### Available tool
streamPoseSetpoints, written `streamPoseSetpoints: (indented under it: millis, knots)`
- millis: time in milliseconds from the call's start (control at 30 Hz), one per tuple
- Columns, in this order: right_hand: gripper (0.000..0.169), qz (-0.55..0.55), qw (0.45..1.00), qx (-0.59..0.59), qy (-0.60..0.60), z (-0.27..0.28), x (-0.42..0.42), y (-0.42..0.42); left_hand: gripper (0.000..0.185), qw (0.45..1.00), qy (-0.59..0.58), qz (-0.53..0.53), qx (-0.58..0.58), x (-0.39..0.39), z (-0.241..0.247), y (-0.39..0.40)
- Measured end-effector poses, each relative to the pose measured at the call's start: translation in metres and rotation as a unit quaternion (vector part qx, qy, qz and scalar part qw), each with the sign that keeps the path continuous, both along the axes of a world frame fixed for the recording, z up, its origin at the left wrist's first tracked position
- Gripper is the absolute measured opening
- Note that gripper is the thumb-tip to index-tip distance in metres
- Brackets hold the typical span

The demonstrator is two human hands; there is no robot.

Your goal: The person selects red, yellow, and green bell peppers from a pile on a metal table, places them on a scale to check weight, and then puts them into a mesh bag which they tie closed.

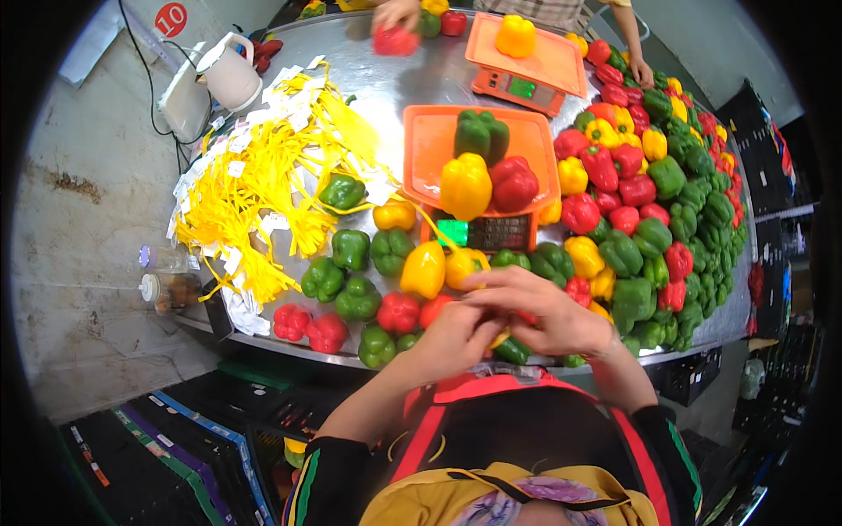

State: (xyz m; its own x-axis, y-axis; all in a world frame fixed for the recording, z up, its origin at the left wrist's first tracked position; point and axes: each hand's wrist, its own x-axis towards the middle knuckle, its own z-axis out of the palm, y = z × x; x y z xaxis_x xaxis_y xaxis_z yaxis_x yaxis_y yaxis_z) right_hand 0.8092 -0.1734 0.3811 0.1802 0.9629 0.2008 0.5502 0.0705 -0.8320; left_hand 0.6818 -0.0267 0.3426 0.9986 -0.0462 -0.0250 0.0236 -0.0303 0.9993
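My left hand (454, 338) and my right hand (552, 309) meet over the table's near edge, fingers curled and overlapping. A bit of yellow material (501, 338) shows under the left fingertips; whether either hand grips it is hidden. Just beyond the fingers lie a yellow bell pepper (423, 269) and a second one (464, 266), which a yellow strip (442, 235) reaches. Ahead, an orange weighing scale (421, 131) with a lit green display carries a green pepper (482, 137), a yellow pepper (466, 186) and a red pepper (514, 184).
Yellow strips with white tags (263, 164) are heaped on the left. Mixed bell peppers (664, 177) cover the right side. Across the metal table (316, 46), a co-worker's hand (398, 13) is at a red pepper, near another scale (526, 66). A kettle (230, 72), jars (170, 289) and crates (151, 454) stand left.
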Motion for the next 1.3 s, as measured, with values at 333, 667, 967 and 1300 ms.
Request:
streamPoseSetpoints:
  millis: [333, 667, 967, 1300]
  knots:
    - [0.018, 0.111, 0.937, -0.145, 0.3, -0.019, -0.017, -0.068, 0.009, 0.971, 0.121, 0.052, -0.197, -0.046, 0.011, -0.022]
    - [0.024, -0.185, 0.854, -0.042, 0.484, -0.044, -0.026, -0.128, 0.017, 0.954, 0.245, -0.076, -0.155, -0.041, -0.007, -0.063]
    - [0.024, -0.159, 0.882, -0.082, 0.436, -0.052, -0.021, -0.152, 0.022, 0.977, 0.08, 0.182, -0.074, -0.023, -0.015, -0.053]
    - [0.032, -0.212, 0.96, 0.036, 0.177, -0.017, -0.009, -0.107, 0.034, 0.969, -0.046, 0.228, -0.082, 0.017, -0.003, -0.082]
